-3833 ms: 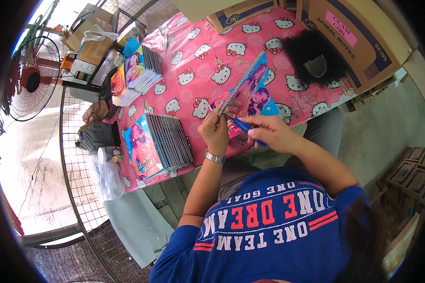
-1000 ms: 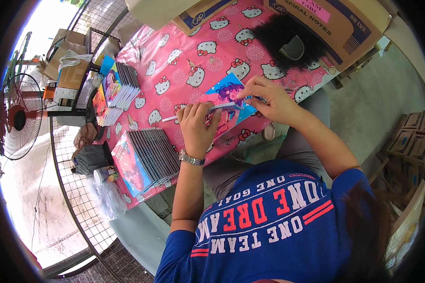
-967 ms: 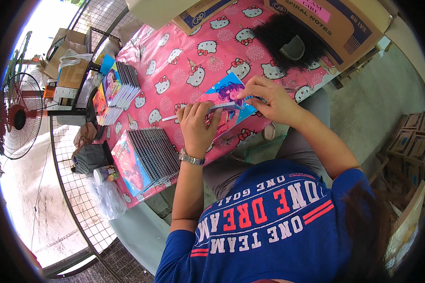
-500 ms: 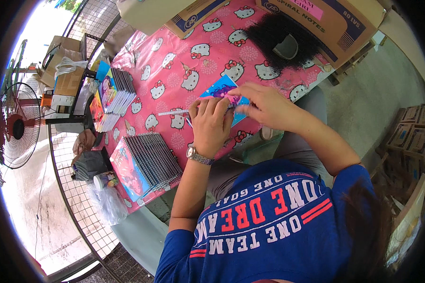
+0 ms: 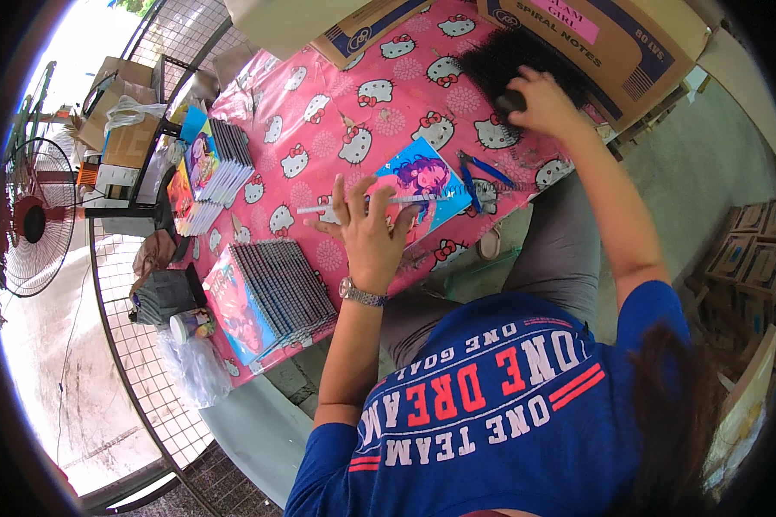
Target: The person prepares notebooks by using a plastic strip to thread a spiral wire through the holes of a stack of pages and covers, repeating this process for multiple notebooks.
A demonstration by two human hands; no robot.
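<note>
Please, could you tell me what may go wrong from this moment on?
The pliers lie near the edge of the table, so a bump might knock them off. The stack of notebooks also sits by the edge and could slide. The right hand is at the black bristly heap, whose strands might tangle.

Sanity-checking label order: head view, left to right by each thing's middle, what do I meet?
Fan → dark bag → stack of notebooks → left hand → blue-handled pliers → right hand → stacked boxes. Left out, overlapping: the notebook under the left hand, the black pile at the right hand.
</note>
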